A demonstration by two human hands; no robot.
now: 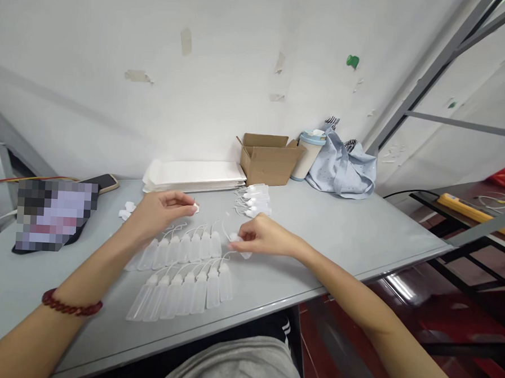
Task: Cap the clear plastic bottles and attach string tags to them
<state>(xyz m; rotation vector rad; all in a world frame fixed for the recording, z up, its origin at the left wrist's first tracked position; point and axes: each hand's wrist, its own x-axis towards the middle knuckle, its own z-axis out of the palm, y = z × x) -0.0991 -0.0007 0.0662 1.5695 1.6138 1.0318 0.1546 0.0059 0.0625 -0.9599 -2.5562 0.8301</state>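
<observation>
My left hand hovers above the left rows in a pinch, with a small white piece at its fingertips. My right hand is closed on a white plastic piece low over the table; the fingers partly cover it. A thin white strand rises beside that piece. Below and between my hands lie two rows of translucent plastic pieces, a back row and a front row, each piece with a white top and a thin curved strand. A smaller group of similar white pieces lies just beyond my right hand.
White flat sheets or trays are stacked by the wall, next to an open cardboard box. A cup with a blue lid and a light-blue cloth bag stand further right. Small white bits and a phone lie left.
</observation>
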